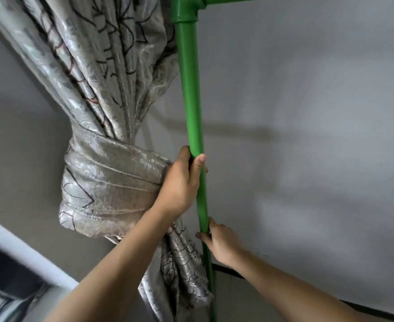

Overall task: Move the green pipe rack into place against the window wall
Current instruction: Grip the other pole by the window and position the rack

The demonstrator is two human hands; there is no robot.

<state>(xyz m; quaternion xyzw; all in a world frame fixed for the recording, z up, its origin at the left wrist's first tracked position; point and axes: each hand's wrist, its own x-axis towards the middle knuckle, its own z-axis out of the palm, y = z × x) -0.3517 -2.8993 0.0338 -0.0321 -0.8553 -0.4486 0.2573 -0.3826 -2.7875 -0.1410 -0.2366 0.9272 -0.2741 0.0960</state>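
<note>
The green pipe rack (pixel 191 94) shows as one upright post running from an elbow joint at the top centre down to the bottom edge, with a crossbar leaving the elbow to the right. My left hand (pixel 182 182) is wrapped around the post at mid-height, thumb across its front. My right hand (pixel 221 242) grips the same post lower down, from the right side. The post stands close in front of a pale grey wall (pixel 307 112). The rack's feet are out of view.
A knotted silver curtain (pixel 103 145) with dark line patterns hangs just left of the post, touching my left hand. A window frame corner (pixel 10 270) shows at the lower left. A dark cable or skirting line (pixel 228 270) runs along the wall's base.
</note>
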